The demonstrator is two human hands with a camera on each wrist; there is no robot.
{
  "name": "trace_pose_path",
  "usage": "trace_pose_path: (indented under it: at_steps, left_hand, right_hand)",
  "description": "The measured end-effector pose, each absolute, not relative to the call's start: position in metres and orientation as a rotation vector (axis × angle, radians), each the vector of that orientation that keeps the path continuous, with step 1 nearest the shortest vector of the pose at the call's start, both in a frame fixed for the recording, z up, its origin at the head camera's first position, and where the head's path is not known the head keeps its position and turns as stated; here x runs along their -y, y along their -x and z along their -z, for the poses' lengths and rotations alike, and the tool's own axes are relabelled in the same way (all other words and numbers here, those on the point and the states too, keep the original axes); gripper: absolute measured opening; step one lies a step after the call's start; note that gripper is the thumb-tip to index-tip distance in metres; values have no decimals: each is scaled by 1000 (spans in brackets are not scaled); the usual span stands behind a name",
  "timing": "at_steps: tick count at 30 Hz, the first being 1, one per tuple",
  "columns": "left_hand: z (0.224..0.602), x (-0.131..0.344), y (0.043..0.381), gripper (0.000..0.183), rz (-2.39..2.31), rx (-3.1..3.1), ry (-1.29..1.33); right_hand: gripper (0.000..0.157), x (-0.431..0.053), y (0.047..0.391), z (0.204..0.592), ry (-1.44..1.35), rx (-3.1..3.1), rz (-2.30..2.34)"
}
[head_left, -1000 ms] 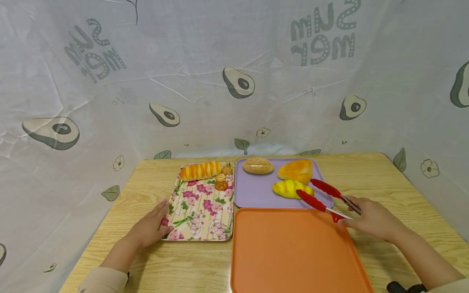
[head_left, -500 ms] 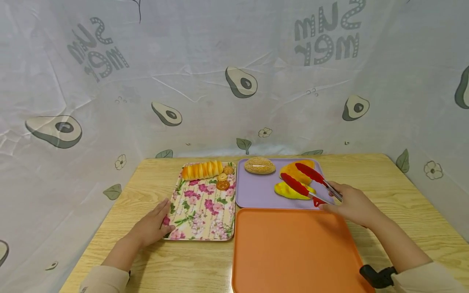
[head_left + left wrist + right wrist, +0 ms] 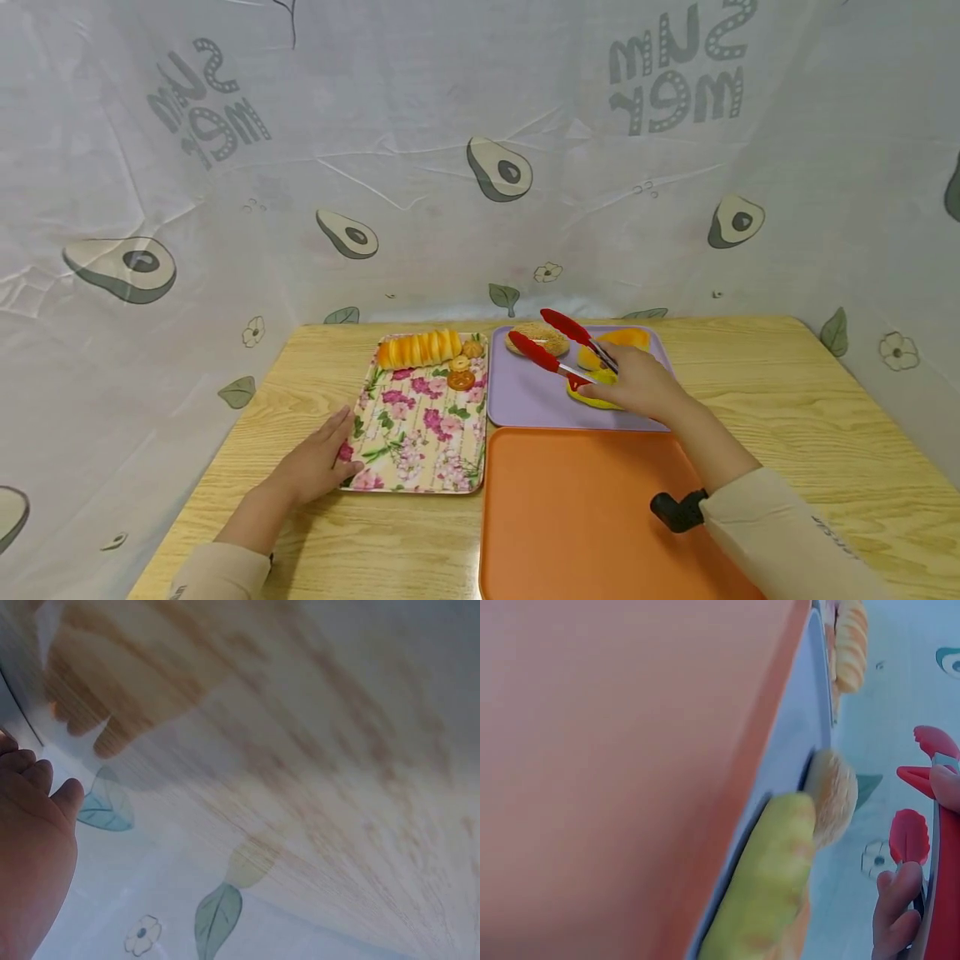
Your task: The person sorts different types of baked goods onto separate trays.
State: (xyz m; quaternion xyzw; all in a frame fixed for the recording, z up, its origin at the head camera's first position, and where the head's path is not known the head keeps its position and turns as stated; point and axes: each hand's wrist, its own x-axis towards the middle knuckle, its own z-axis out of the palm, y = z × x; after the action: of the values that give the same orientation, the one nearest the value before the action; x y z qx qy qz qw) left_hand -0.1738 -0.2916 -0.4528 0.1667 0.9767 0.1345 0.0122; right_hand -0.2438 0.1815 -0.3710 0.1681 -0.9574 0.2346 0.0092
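My right hand grips red-tipped metal tongs, their two ends spread apart over a sesame-coated bread roll on the purple tray. A yellow bread and a golden bread lie beside it, partly hidden by that hand. In the right wrist view, the tongs stand apart beyond the yellow bread. My left hand rests with extended fingers at the left edge of the floral tray. Sliced bread and several small biscuits sit at its far end.
An orange tray lies in front of the purple one, under my right forearm. All the trays stand on a wooden table. Behind the table hangs a pale cloth printed with avocados.
My right hand has carried the tongs leftward and away from me, from over the yellow bread, past the golden bread, to the sesame roll. My left hand stays at the floral tray.
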Motion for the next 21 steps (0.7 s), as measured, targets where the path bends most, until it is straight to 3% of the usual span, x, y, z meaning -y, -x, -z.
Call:
trace_pose_path:
  at_steps: [13,21]
  left_hand:
    - [455,292,176,79,-412,-3051,-518]
    - [456,293,176,79,-409,-3048,-513]
  right_hand:
    - [98,-130,274,364,-598,3005,-659]
    - [93,-93,280,371,-549,3075,-506]
